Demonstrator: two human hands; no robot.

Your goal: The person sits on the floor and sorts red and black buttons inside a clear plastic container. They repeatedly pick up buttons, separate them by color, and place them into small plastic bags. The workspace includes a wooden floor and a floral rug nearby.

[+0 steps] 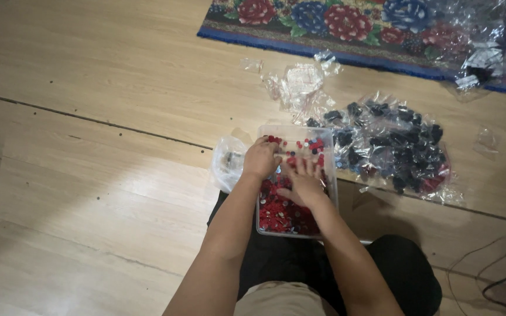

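Over the clear plastic tub (pixel 329 175) of small red pieces (pixel 279 213), the left hand (pixel 260 159) was curled, its grip hidden. The right hand (pixel 304 182) was laid flat on the pieces, fingers (pixel 300 168) spread

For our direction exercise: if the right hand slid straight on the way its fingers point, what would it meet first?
Probably the loose red pieces ahead of the right hand, then the clear tub's far wall; depth is uncertain.

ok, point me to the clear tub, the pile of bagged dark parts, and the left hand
clear tub (pixel 330 175), head view, right wall.
pile of bagged dark parts (pixel 395 146), head view, middle of heap.
left hand (pixel 260 159), head view, back of hand at tub's left rim.
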